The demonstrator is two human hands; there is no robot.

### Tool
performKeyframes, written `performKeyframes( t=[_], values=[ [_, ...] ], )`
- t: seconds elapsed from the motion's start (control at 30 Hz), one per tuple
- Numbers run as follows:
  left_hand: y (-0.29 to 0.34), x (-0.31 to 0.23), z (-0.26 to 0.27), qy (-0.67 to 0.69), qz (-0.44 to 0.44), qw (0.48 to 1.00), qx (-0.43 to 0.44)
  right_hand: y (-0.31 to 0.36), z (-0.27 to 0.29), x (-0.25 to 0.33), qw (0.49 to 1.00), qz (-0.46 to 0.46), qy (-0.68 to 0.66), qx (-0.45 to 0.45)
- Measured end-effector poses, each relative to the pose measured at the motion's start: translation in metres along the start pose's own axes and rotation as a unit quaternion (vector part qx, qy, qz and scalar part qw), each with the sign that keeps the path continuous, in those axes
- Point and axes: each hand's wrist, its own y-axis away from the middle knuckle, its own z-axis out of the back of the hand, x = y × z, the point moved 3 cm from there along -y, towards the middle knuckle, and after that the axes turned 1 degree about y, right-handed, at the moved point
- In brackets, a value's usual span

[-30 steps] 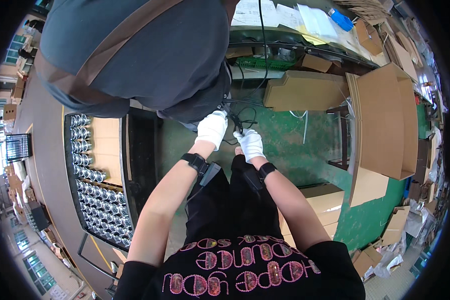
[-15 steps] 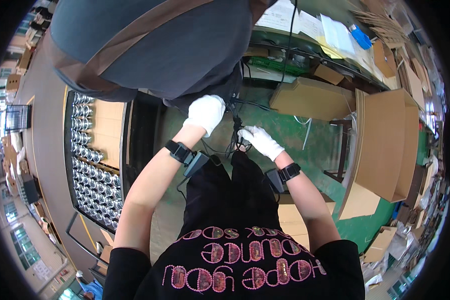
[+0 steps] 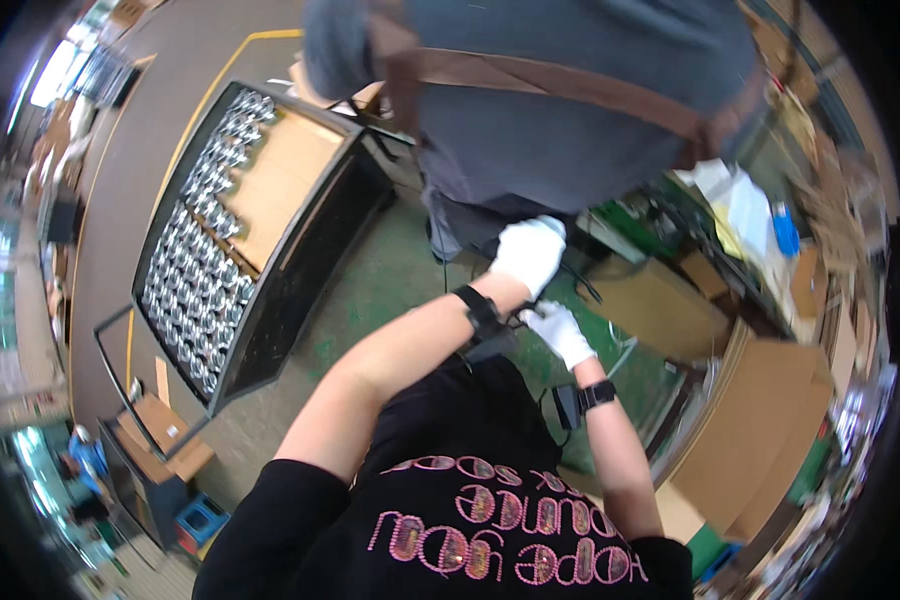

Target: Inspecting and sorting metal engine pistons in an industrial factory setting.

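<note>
Black cable (image 3: pixel 582 284), right of the left hand's (image 3: pixel 530 256) curled fingers, appears pliable, best gripped alongside them; hold by these or the right hand's (image 3: pixel 562 334) bent fingers is indeterminable.

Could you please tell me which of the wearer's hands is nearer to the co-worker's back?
Left. The left hand is at the lower edge of the co-worker's back; the right hand is lower and farther from it.

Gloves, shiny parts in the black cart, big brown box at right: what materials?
Gloves: probably fabric; white, matte, no plastic-like sheen, weave too blurred to tell.
Shiny parts: likely metal, polished or plated; bright mirror-like glints.
Brown box: looks like cardboard, matte; flat folded panels.
</note>
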Motion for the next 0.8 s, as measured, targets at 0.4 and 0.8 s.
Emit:
performKeyframes(
  t=[0.4,0.8],
  values=[
    [0.096,0.02,0.073,0.199,-0.051,0.968,0.142,0.009,-0.003,-0.017,0.987,-0.001,-0.044,0.157],
    [0.411,0.2,0.062,0.124,0.392,0.837,0.361,0.066,0.005,0.005,0.944,0.026,0.09,0.317]
  ],
)
